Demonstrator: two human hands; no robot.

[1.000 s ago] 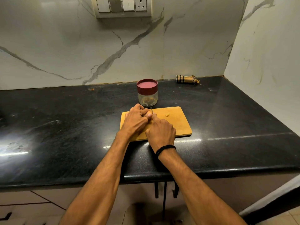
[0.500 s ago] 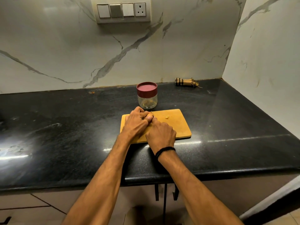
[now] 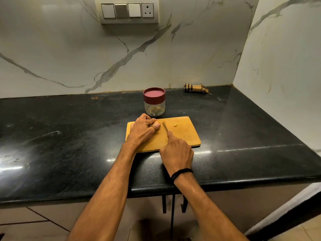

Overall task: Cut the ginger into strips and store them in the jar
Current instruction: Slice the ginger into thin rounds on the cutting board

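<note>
Centrally, fingers of our right hand (image 3: 177, 152) clamp the knife (image 3: 165, 126); just left, our left hand (image 3: 143, 130) curls on the board (image 3: 187, 136), contents hidden.

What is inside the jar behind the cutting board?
The jar has a clear wall: a few yellowish pieces lie at its bottom, too small to identify. Its red lid is on and hides the top part.

The jar (image 3: 154, 102) stands just behind the cutting board (image 3: 184, 136).
</note>
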